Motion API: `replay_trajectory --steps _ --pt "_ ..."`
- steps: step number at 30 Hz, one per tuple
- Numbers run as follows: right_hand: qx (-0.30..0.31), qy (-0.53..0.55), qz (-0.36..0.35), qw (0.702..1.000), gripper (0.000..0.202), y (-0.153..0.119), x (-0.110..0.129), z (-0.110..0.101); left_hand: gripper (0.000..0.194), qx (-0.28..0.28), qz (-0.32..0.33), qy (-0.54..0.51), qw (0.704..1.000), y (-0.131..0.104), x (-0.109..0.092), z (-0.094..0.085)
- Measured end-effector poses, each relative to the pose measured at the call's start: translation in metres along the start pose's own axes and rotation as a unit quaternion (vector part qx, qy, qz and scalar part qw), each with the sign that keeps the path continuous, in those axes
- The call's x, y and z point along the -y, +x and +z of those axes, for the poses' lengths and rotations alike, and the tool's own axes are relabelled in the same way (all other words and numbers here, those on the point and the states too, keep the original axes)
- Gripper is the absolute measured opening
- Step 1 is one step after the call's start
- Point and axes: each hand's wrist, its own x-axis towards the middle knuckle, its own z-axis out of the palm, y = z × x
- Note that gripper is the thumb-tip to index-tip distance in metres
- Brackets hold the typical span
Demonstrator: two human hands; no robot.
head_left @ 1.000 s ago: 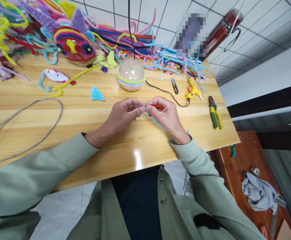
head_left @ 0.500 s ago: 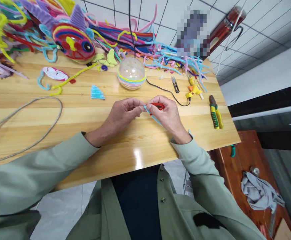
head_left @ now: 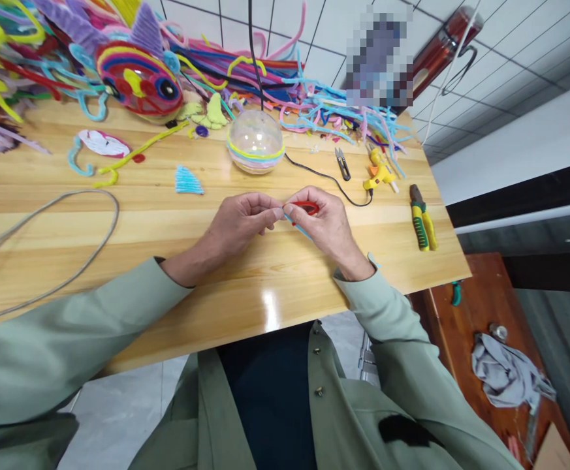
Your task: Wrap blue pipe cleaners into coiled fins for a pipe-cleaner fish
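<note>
My left hand [head_left: 243, 225] and my right hand [head_left: 324, 222] meet fingertip to fingertip over the wooden table. Both pinch a blue pipe cleaner [head_left: 301, 228], which slants down under my right hand. A red pipe cleaner loop [head_left: 309, 207] is held in my right hand between thumb and fingers. Where the fingertips touch, the end of the blue piece is mostly hidden. Beyond my hands stands a clear ball [head_left: 256, 140] ringed with yellow, blue and pink. A light blue ribbed piece [head_left: 188, 180] lies beyond my left hand.
Small snips [head_left: 343, 164], a yellow glue gun [head_left: 380, 173] and pliers [head_left: 422, 219] lie to the right. A grey cable [head_left: 89, 261] loops at the left. At the back are a decorated fish-like ball [head_left: 140, 85] and heaped pipe cleaners [head_left: 333, 108].
My fingertips have closed further over the blue pipe cleaner's end, so less of it shows. The view has shifted slightly; the hands otherwise stay in place.
</note>
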Motion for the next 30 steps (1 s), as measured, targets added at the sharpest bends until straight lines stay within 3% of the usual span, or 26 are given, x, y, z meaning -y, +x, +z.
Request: replay_trajectory --steps 8,13,22,30 --pt "0.019 0.003 0.031 0.999 0.040 0.000 -0.007 -0.001 0.020 0.006 -0.001 -0.011 1.000 0.003 0.001 -0.001" --pt "0.005 0.040 0.041 0.998 0.055 -0.001 -0.006 -0.005 0.019 -0.039 0.008 -0.045 0.998 0.004 0.002 -0.002" --pt "0.066 0.049 0.075 0.994 0.051 0.005 0.004 -0.019 0.015 -0.094 0.012 -0.075 0.993 0.009 0.008 -0.003" --pt "0.013 0.073 0.068 0.995 0.053 0.023 -0.012 -0.013 0.013 -0.075 -0.020 -0.047 0.996 0.003 0.005 -0.004"
